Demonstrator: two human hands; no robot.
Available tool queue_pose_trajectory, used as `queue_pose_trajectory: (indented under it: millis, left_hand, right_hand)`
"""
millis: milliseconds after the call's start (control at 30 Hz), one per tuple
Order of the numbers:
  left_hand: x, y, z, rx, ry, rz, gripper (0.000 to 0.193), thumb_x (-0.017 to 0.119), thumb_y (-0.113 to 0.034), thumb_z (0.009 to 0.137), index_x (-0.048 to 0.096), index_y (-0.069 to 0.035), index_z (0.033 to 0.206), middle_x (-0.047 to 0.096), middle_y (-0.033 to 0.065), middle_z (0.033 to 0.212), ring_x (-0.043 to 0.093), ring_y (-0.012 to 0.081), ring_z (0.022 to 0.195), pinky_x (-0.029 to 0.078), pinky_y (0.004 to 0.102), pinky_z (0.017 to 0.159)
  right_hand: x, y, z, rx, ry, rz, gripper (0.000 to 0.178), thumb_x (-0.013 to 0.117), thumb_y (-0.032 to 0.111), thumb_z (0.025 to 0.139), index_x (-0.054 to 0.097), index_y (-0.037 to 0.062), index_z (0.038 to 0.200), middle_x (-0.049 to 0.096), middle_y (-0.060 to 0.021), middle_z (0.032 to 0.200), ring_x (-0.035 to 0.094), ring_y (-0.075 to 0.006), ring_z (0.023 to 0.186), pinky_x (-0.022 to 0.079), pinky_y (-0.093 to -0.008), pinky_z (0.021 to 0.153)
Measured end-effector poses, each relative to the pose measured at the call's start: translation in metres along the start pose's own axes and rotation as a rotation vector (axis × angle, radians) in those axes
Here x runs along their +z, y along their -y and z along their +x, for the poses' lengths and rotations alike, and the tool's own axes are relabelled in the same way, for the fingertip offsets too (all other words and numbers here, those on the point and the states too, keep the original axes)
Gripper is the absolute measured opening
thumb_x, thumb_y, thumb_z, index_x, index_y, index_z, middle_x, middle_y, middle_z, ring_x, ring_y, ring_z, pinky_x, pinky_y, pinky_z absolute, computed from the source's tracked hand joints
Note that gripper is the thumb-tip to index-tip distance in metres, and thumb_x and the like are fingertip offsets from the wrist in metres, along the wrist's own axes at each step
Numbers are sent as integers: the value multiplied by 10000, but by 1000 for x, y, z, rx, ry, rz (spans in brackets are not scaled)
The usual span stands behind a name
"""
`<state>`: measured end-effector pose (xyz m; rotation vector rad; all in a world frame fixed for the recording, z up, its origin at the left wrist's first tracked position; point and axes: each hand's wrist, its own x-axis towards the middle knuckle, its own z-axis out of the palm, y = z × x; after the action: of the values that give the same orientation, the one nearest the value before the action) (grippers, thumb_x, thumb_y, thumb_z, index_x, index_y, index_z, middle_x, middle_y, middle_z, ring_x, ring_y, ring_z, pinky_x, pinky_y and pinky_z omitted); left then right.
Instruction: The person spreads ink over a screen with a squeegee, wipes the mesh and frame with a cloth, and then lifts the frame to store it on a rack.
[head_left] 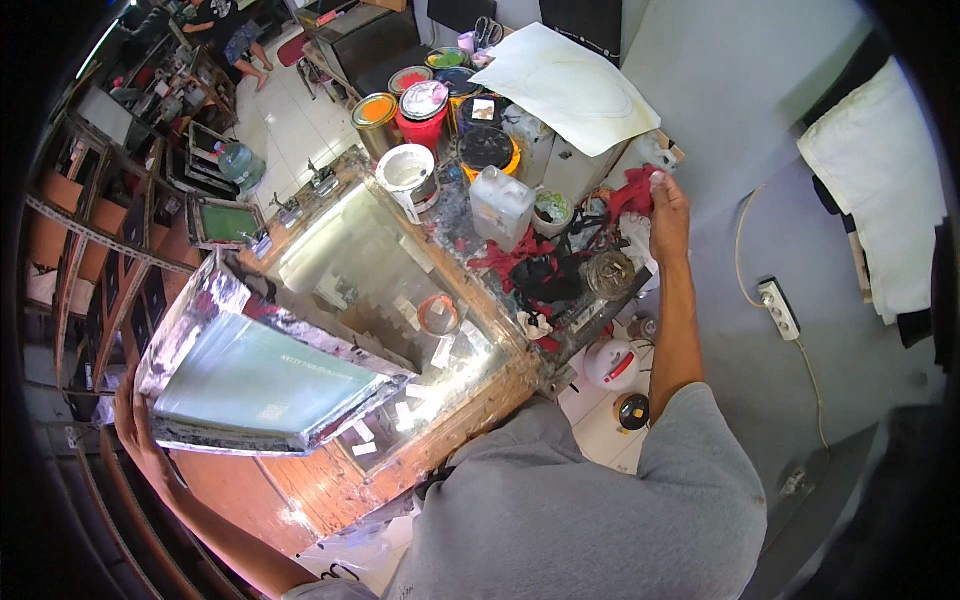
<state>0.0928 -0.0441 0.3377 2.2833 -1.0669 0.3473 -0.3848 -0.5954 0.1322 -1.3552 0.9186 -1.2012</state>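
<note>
My left hand grips the outer left edge of a screen printing frame. The frame is tilted above the worktable, its pale green mesh facing me and its rim smeared with dark ink. Out to the right, my right hand pinches a red rag over the cluttered back corner of the table. Below the rag lie more red and black rags, beside a glass jar. Part of my left hand's fingers is hidden behind the frame.
A glass-topped wooden table carries a tape roll and paper scraps. Behind stand a white tub, a translucent jug and several ink cans. Shelving lines the left; a power strip hangs right. A person is far off.
</note>
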Motion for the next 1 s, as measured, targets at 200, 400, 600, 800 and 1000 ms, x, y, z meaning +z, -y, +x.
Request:
queue_pose_trajectory:
  millis: [200, 400, 600, 800, 1000]
  left_hand:
    - [2, 2, 1, 3, 1, -19, 414, 488, -276, 1033, 617, 9, 1303, 623, 152, 1307, 528, 271, 1244, 357, 388, 1081]
    - [1, 9, 0, 73, -41, 6, 390, 519, -282, 1028, 642, -28, 1299, 648, 143, 1291, 551, 264, 1213, 376, 387, 1066]
    - [5, 13, -5, 79, -93, -38, 362, 553, -253, 1014, 660, -21, 1270, 663, 158, 1258, 604, 257, 1168, 433, 391, 1030]
    - [4, -7, -1, 83, -76, -42, 363, 559, -255, 1012, 663, -21, 1269, 679, 158, 1223, 616, 250, 1149, 444, 397, 1024]
    - [1, 1, -11, 69, -107, -17, 358, 554, -252, 1012, 667, -26, 1267, 681, 157, 1217, 620, 235, 1138, 451, 385, 1011]
  right_hand:
    - [61, 124, -59, -206, 73, 267, 339, 507, 258, 1058, 610, -16, 1230, 697, -68, 1019, 657, -124, 796, 541, -268, 677]
    - [95, 195, -116, -404, 242, 211, 357, 562, 306, 1037, 642, -11, 1181, 694, -38, 996, 624, -81, 832, 512, -237, 723]
    - [128, 181, -162, -185, 358, -239, 329, 596, 301, 1017, 641, 1, 1145, 645, -11, 895, 554, -60, 745, 462, -253, 642]
    - [127, -32, -219, -168, 689, -843, 197, 656, 114, 888, 603, -13, 1029, 615, -168, 937, 609, -338, 888, 492, -430, 800]
    - [139, -106, -319, -383, 653, -1112, 653, 701, 141, 812, 465, 67, 1416, 486, -213, 1363, 440, -449, 1242, 353, -513, 1056]
